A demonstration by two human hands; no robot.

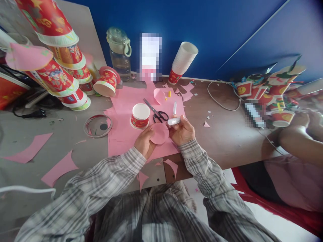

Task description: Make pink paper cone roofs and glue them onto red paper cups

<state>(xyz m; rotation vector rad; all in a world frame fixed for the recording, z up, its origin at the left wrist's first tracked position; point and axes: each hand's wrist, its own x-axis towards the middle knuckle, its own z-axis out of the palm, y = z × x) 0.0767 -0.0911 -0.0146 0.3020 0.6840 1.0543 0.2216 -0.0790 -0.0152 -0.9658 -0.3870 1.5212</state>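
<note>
My left hand point(144, 142) grips the left edge of a round pink paper piece point(159, 133) held just above the pink sheet point(121, 131). My right hand point(182, 130) is closed around a white glue stick point(173, 121), whose tip points left over the paper round. An upside-down red and white paper cup point(140, 116) stands on the sheet just beyond my left hand. Black-handled scissors point(156, 112) lie beside the cup, and a white pen or cap point(174, 107) lies to their right.
Stacks of red patterned cups point(60, 64) fill the back left, next to a water bottle point(120, 53). A white cup stack point(183, 60) leans at the back. Pink scraps point(59, 167) litter the table. Another person's arm point(295, 141) and decorated cups point(272, 94) are at the right.
</note>
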